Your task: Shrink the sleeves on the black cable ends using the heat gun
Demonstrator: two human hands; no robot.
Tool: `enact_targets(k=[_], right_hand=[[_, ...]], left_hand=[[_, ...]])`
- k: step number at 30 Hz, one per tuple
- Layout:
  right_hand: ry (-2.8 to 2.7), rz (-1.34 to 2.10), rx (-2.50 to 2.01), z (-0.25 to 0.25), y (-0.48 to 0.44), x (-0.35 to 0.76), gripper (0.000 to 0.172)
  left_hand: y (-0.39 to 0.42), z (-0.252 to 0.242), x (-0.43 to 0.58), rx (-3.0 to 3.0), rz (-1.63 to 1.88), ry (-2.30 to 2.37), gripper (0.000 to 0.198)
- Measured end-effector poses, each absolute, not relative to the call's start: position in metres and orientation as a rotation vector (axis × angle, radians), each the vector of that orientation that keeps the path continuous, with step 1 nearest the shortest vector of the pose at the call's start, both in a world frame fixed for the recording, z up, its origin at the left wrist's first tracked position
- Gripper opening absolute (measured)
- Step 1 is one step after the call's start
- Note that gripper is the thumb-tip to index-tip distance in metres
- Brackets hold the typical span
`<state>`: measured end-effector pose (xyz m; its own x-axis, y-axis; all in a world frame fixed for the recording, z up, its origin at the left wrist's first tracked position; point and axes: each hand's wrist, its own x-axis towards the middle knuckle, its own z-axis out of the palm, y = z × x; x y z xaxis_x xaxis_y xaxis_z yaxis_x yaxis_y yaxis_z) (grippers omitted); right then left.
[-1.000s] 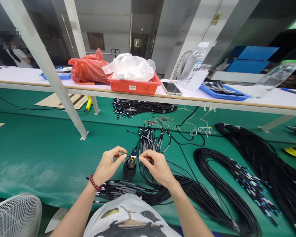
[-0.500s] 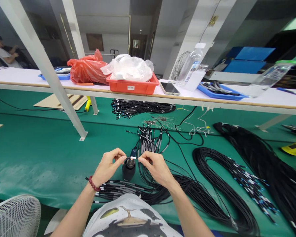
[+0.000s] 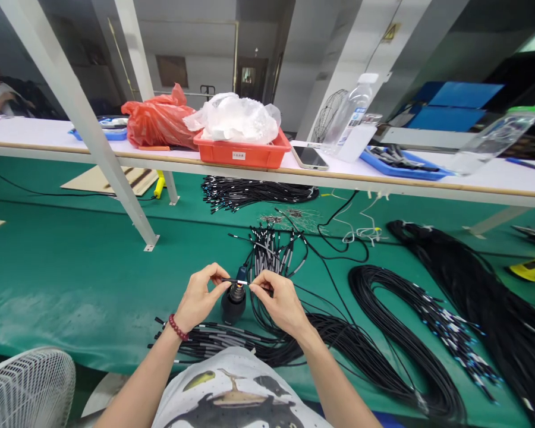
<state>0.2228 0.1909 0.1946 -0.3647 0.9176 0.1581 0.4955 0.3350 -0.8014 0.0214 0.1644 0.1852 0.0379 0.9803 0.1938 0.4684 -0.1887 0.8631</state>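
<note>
Between fingertips and thumb, my left hand [image 3: 202,297] pinches one end of a thin black cable [image 3: 230,279]. My right hand [image 3: 280,300] pinches the same cable a little further right. A short white sleeve [image 3: 242,282] sits on the stretch between them. Directly beneath stands a black heat gun [image 3: 233,308], nozzle up, with an orange glow at its mouth. Behind my hands lies a bundle of cables with grey and white sleeves [image 3: 267,252]. Another bundle of sleeved cable ends [image 3: 214,341] lies in front of the heat gun, near my body.
A coiled cable bundle [image 3: 383,309] and a thick black bundle [image 3: 468,291] lie at right. Overhead, a shelf [image 3: 178,157] holds a red tray [image 3: 243,156], a phone [image 3: 311,157] and bottles. A post [image 3: 129,202] stands left; a white fan [image 3: 27,389] is at lower left.
My left hand has shifted slightly right and up, and its wrist has turned a little. More black cable now shows beside its fingertips. My right hand has barely moved.
</note>
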Motion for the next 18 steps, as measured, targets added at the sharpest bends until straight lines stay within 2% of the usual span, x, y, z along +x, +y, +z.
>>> enact_targets(k=[2, 7, 10, 13, 18], right_hand=[[-2.003, 0.876, -1.252, 0.1959, 0.1899, 0.223, 0.024], [-2.088, 0.904, -1.269, 0.1987, 0.1886, 0.2231, 0.038], [-2.094, 0.894, -1.262, 0.1978, 0.189, 0.2227, 0.041], [-2.078, 0.882, -1.251, 0.1976, 0.1885, 0.2209, 0.037], [-1.955, 0.881, -1.239, 0.1913, 0.1949, 0.2184, 0.03]], left_hand=[[0.1643, 0.1863, 0.0218, 1.732, 1.078, 1.505, 0.017], [0.1628, 0.1907, 0.0229, 1.84, 0.96, 1.676, 0.044], [0.1628, 0.1907, 0.0227, 1.852, 0.931, 1.688, 0.049], [0.1629, 0.1892, 0.0223, 1.854, 0.968, 1.658, 0.043], [0.1636, 0.1873, 0.0226, 1.79, 1.095, 1.544, 0.021]])
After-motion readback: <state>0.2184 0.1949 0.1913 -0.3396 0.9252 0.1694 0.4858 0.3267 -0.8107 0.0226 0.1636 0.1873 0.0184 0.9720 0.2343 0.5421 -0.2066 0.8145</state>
